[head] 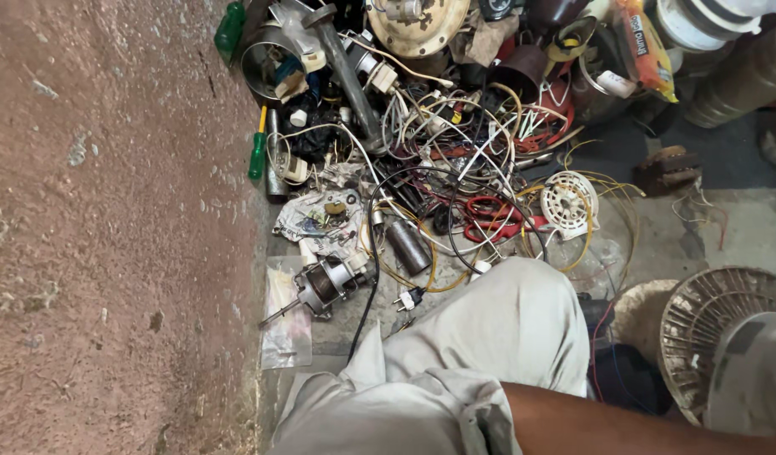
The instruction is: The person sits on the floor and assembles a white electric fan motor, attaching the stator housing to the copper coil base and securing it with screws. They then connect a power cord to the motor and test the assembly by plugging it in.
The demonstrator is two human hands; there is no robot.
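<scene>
Neither of my hands shows in the head view. Only a bare forearm (624, 421) crosses the bottom right and runs out of frame. My bent knee in light grey trousers (506, 329) fills the bottom centre. In front of the knee on the floor lies a small electric motor (322, 285) with its shaft pointing left. A metal cylinder-shaped capacitor (407, 246) and a white plug (409, 299) lie beside it. A black cable (367, 295) passes between them towards my knee.
A rough reddish-brown wall (110, 227) covers the left. A tangle of wires (455, 143), red-handled scissors (489, 221), a green screwdriver (257, 152), a metal tin (266, 63) and crumpled newspaper (308, 221) pile up ahead. A round fan grille (712, 324) stands at right.
</scene>
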